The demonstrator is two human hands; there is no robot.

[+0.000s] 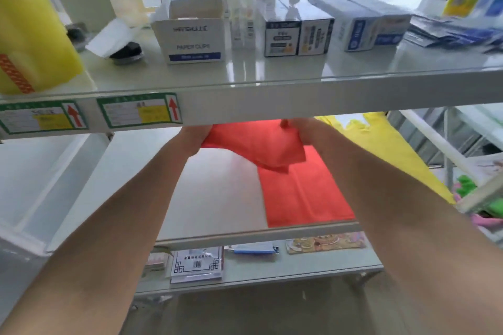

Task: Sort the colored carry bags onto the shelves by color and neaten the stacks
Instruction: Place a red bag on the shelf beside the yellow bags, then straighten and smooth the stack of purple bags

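Note:
Both arms reach into the middle shelf [217, 193]. My left hand [194, 139] and my right hand [302, 132] each grip an edge of a red carry bag [255, 144], held just above the shelf; the upper shelf's front rail partly hides the fingers. Below it a second red bag [304, 196] lies flat on the shelf. To the right of the red bags lie yellow carry bags [394, 149], partly behind my right forearm. A tall yellow bag [30, 35] stands on the upper shelf at the left.
The upper shelf [272, 98] carries a paper-clips box [193, 41], glue sticks [242, 19], small cartons [296, 35] and blue packets [449, 30]. The bottom shelf holds packets [196, 264]. Green and pink items [471, 190] sit at the right.

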